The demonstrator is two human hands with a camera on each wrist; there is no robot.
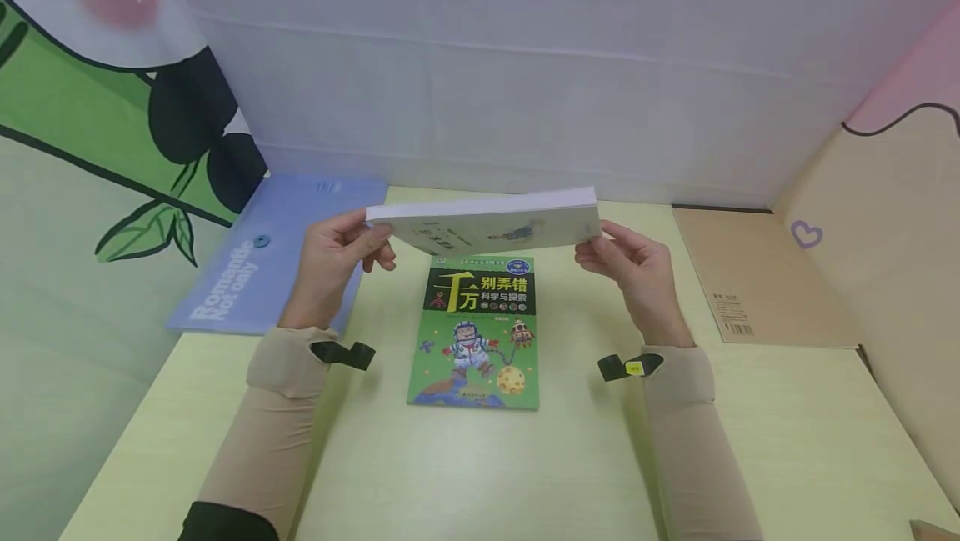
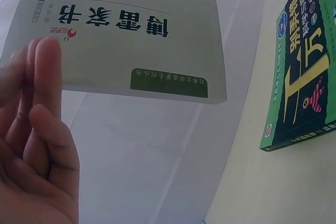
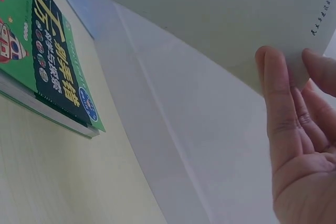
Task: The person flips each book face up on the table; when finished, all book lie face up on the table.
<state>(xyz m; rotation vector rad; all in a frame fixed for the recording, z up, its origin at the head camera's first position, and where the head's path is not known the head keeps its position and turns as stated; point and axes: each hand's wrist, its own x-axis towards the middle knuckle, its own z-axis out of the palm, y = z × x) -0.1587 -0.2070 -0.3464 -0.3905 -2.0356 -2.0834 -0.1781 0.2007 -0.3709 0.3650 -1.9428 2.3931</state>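
A pale book with dark Chinese characters on its cover (image 1: pixel 502 224) is held up above the table, tilted so its white page edge faces upward. My left hand (image 1: pixel 335 262) pinches its left corner between thumb and fingers. At the opposite end, my right hand (image 1: pixel 636 281) pinches the right corner the same way. The left wrist view shows one cover of this book (image 2: pixel 115 51) with a green label; the right wrist view shows its other cover (image 3: pixel 210 14). Below it lies a green children's book (image 1: pixel 474 358) with an astronaut picture, its top edge just beneath the raised book.
On the left a blue folder (image 1: pixel 292 199) with white lettering and a button lies on the light table (image 1: pixel 450 474). A tan notebook (image 1: pixel 757 266) with a barcode lies at the right. Printed cloth hangs behind and at both sides. A brown corner shows at the lower right.
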